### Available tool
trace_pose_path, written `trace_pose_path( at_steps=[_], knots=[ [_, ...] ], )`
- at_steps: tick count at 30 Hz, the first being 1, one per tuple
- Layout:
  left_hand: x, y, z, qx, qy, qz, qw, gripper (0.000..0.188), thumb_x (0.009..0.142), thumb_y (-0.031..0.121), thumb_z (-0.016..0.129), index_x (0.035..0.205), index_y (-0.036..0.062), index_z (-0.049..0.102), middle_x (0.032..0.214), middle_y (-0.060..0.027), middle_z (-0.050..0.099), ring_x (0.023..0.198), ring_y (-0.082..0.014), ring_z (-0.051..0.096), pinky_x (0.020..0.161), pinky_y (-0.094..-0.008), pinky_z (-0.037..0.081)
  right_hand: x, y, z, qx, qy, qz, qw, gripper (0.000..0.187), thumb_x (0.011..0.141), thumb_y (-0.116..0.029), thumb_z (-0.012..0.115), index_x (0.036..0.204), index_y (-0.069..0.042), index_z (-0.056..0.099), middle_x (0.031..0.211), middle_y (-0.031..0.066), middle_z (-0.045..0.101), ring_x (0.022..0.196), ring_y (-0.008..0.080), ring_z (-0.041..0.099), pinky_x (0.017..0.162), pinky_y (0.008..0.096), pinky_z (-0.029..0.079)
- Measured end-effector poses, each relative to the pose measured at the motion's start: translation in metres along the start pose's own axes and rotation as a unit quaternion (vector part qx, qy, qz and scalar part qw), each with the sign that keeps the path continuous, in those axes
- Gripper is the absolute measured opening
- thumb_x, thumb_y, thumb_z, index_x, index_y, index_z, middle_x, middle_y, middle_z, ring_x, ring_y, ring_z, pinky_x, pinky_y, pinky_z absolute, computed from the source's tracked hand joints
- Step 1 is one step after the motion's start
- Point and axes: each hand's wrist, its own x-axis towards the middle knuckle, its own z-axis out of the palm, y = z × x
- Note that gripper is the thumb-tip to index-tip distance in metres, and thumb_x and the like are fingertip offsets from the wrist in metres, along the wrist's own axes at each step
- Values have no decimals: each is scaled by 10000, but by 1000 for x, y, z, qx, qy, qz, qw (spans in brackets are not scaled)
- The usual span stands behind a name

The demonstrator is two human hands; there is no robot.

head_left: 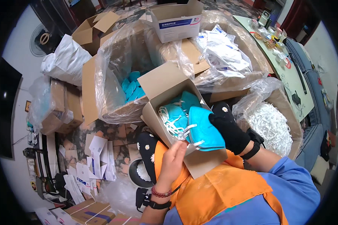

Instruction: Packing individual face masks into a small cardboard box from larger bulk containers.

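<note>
A small cardboard box (154, 120) lies tilted on my lap with its flaps folded out. Inside it are turquoise cup-shaped face masks (176, 115) with white elastic straps. Over its near side, my black-gloved right hand (231, 131) grips another turquoise face mask (203, 127) by its right edge. I cannot tell whether it is one mask or several nested together. My bare left hand (174, 159) is closed at the near left of this mask, its fingertips pinching the white straps (184, 134). The gloved thumb and fingers are partly hidden against the mask.
Beyond the lap box stands a large plastic-lined carton (116, 112) holding more masks. White packets (227, 50) fill another carton, and white straps (268, 129) fill a third at right. Flattened white boxes (97, 157) and a dark bucket (133, 174) are on the floor at left.
</note>
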Motion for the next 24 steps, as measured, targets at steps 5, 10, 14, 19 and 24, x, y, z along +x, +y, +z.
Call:
trace_pose_path(
  at_steps=[5,10,14,19,24],
  knots=[
    [17,5,34,-73,35,23,996,401,925,278,653,1155,-30,539,984,-136,650,923,-164,619,798,-308,485,-21,-37,17,-329,52,31,942,228,965,-306,580,919,-91,640,831,8,594,698,85,536,610,269,453],
    [20,17,52,367,100,142,914,609,793,284,780,1131,-107,458,999,-248,573,902,-433,580,766,-428,481,-23,9,0,-119,16,93,988,423,960,-497,526,865,-108,662,675,-46,567,568,49,496,501,226,391],
    [21,10,55,256,130,94,953,565,793,182,785,1192,-48,457,1077,-180,589,949,-256,605,813,-362,484,-24,11,-4,-23,7,166,986,465,953,-496,536,868,-60,673,668,4,607,545,81,536,474,251,409],
    [24,21,51,30,82,79,993,636,812,140,777,1285,-46,396,1152,-113,563,1024,-162,565,882,-298,476,-29,7,-10,-20,-55,196,979,454,962,-510,500,764,-117,610,612,-7,543,482,89,467,438,238,351],
    [22,5,50,6,100,65,993,562,811,129,782,1207,-28,415,1065,-115,575,930,-151,586,804,-274,492,-33,2,-9,-30,-63,191,979,461,964,-498,506,726,-112,592,603,5,531,480,96,457,457,243,352]
  ],
)
